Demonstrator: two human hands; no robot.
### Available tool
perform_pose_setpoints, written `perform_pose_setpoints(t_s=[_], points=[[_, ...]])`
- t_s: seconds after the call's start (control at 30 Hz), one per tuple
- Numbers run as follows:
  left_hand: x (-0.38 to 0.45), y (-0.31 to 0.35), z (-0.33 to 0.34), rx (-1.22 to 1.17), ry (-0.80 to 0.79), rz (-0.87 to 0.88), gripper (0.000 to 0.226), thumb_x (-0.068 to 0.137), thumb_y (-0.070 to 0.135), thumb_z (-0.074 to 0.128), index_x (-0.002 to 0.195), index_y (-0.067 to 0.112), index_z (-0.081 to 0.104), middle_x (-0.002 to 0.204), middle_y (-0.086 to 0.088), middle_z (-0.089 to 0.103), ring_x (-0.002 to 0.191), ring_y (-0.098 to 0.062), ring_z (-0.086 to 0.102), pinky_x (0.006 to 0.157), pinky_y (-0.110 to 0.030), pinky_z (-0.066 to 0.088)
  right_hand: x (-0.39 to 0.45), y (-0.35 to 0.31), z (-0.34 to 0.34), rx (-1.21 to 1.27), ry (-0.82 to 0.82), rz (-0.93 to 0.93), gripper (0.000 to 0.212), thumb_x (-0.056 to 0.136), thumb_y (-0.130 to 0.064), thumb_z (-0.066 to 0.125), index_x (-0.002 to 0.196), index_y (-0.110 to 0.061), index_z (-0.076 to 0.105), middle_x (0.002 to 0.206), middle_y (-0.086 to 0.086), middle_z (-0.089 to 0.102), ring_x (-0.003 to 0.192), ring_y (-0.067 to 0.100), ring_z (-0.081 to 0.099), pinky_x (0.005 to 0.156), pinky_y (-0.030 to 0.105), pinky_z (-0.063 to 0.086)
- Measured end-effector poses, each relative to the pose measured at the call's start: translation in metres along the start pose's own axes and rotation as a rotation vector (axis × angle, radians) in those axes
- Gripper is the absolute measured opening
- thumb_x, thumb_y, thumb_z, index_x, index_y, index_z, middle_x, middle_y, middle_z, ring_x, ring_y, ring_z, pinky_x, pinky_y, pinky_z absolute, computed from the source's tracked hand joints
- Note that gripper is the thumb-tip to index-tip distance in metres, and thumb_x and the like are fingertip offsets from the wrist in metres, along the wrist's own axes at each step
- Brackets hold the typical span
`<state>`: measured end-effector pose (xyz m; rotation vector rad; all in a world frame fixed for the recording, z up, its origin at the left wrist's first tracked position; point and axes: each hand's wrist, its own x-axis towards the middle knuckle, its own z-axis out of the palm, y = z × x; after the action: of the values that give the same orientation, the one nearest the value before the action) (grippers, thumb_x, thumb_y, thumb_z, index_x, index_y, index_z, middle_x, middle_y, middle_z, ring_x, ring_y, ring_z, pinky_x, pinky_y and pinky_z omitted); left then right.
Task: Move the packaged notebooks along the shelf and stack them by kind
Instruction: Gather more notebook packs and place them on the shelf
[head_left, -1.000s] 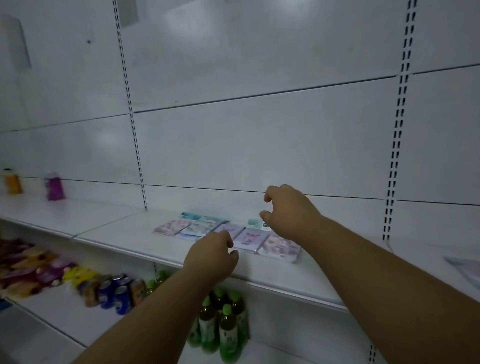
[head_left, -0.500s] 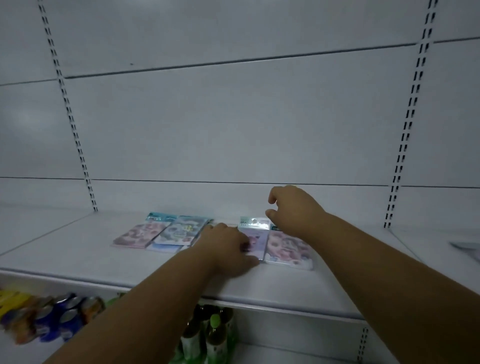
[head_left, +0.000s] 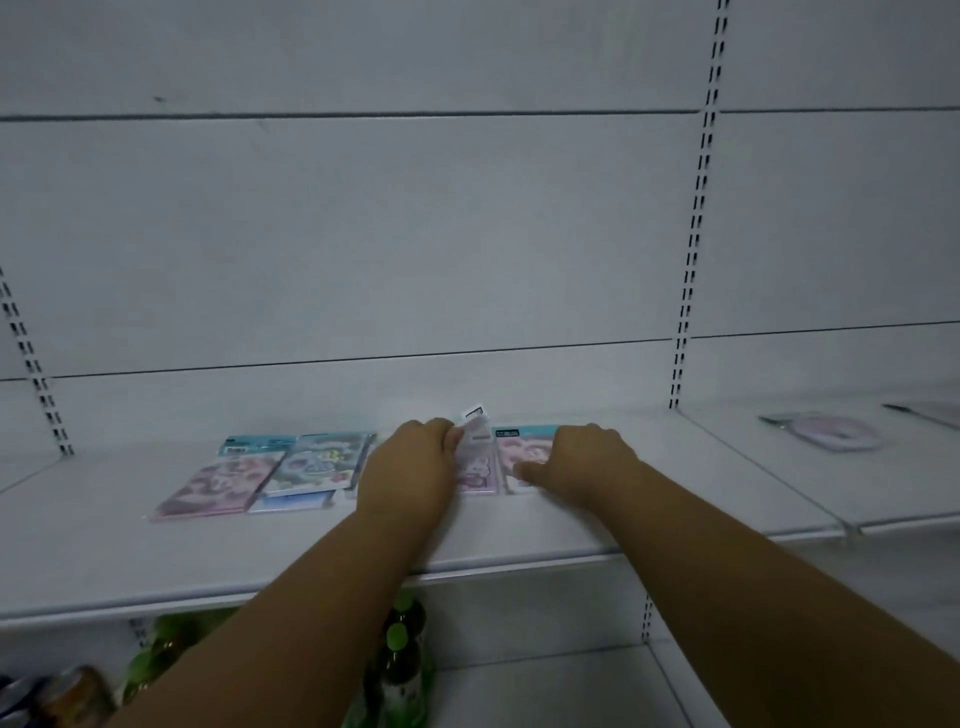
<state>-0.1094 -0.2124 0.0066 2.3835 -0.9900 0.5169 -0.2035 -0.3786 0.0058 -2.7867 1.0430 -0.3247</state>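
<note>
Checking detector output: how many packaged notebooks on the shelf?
6 visible: two at left, a blue one beneath, one in the left hand, one under the right, one far right. More may be hidden.

- We can read no text anywhere.
- The white tag (head_left: 474, 414) at the top of the lilac notebook (head_left: 477, 470) bears dark print, too blurred to read.
- The teal header (head_left: 508, 432) carries a dark mark, also unreadable.

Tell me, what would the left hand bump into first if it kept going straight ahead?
Probably the white back wall of the shelf. The left hand points there, pinching the lifted top of a purple packaged notebook; depth is hard to judge.
</note>
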Motion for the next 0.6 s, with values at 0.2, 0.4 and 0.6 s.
perform_pose_setpoints(t_s=[0.2,0.4,0.6], points=[[-0.004,0.004,-0.012,-0.537,0.164,-0.216,0.038,0.095,0.035,0.054,0.127,0.017,0.062,0.128,-0.004,0.062,0.102,-0.013,0.055,0.090,-0.028,0.041,0.012,-0.009,-0.007,0.140,-0.059,0.073,0.077,0.063,-0.063,0.072,0.119,-0.014,0.054,0.118,0.011,0.060,0.111,0.027,0.054,0.092,0.033,0.048],[-0.001,0.014,-0.013,-0.964,0.260,-0.537,0.038,0.086,0.012,0.069,0.122,0.023,0.065,0.104,0.008,0.063,0.073,-0.001,0.058,0.049,-0.008,0.048,0.013,0.003,-0.022,0.412,0.159,0.061,0.026,0.084,-0.009,0.059,0.107,0.000,0.054,0.112,0.019,0.059,0.107,0.032,0.055,0.073,0.027,0.041],[0.007,0.035,-0.003,-1.306,0.182,-0.713,0.063,0.079,-0.001,0.071,0.132,0.027,0.050,0.118,-0.007,0.061,0.090,-0.026,0.067,0.073,-0.040,0.060,-0.018,0.032,-0.047,0.884,0.320,0.062,0.016,0.078,-0.002,0.056,0.085,-0.011,0.068,0.088,0.011,0.073,0.079,0.024,0.070,0.074,0.040,0.059]])
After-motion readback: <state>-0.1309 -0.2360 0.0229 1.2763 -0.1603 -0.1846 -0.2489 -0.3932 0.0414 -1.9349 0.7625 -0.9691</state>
